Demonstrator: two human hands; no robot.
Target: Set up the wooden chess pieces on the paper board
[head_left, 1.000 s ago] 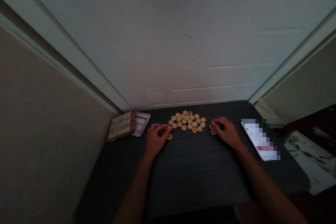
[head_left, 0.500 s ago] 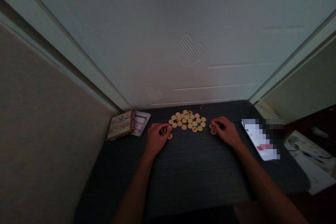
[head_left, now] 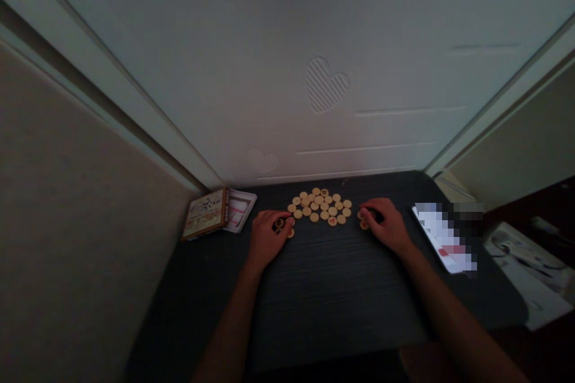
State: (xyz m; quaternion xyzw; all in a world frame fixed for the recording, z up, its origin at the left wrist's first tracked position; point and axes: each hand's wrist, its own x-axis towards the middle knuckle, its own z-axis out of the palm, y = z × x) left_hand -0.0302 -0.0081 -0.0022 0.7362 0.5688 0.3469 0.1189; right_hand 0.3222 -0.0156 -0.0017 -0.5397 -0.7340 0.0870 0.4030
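Round wooden xiangqi pieces [head_left: 318, 200] lie bunched on a dark tabletop [head_left: 332, 293], mostly with plain faces up; a few show red or black characters. Left of the bunch, my left hand [head_left: 268, 233] is curled, thumb and fingertips closed on a xiangqi piece [head_left: 290, 222]. Black-marked pieces [head_left: 279, 223] lie in the hollow of that hand, partly covered. On the other side, my right hand [head_left: 383, 221] has its thumb and fingers pinched at a piece [head_left: 360, 215], partly hidden by the fingertips. A red-marked piece [head_left: 364, 225] lies just below them.
At the back left, a printed box [head_left: 204, 215] leans beside a white-and-pink case [head_left: 239, 209]. A phone-like device [head_left: 442, 242], blurred out in part, lies on the right. A white panel with embossed hearts [head_left: 327, 85] rises behind the table. White items [head_left: 530, 275] sit beyond the right edge.
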